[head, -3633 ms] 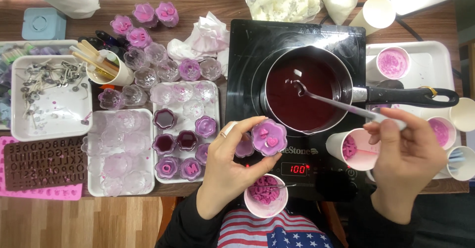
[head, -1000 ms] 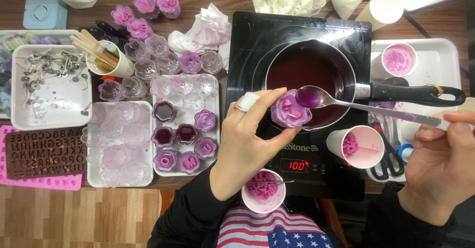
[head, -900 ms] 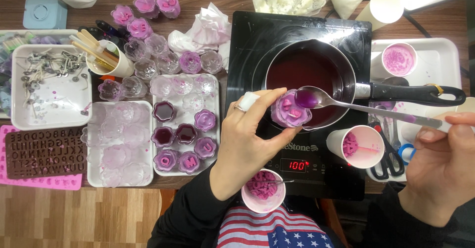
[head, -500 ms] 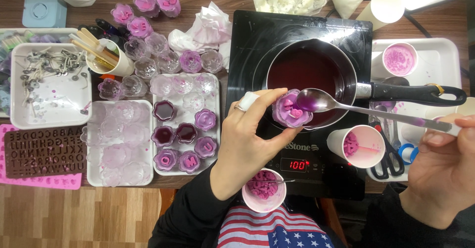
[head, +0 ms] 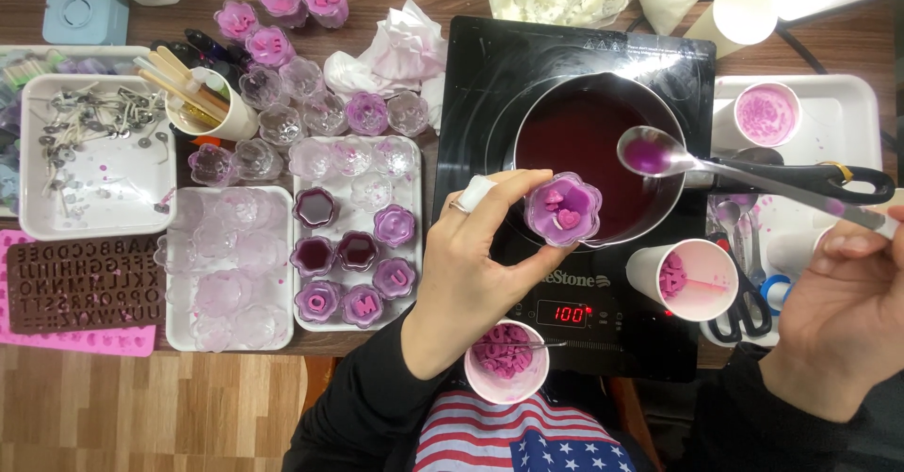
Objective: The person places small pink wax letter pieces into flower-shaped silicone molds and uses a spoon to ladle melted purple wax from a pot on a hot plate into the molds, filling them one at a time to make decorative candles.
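Swinging away from the small flower-shaped clear cup of purple wax [head: 563,210], the long metal spoon [head: 652,152] now hangs over the steel saucepan of dark purple liquid [head: 584,143], some liquid left in its bowl. The left hand [head: 471,265] keeps its grip closed around the cup above the saucepan's near rim on the black induction hob [head: 490,77]; the right hand [head: 847,312] pinches the spoon's handle, so another spoonful looks likely.

Black long sleeves, a stars-and-stripes top, a ring on the left hand [head: 471,265]
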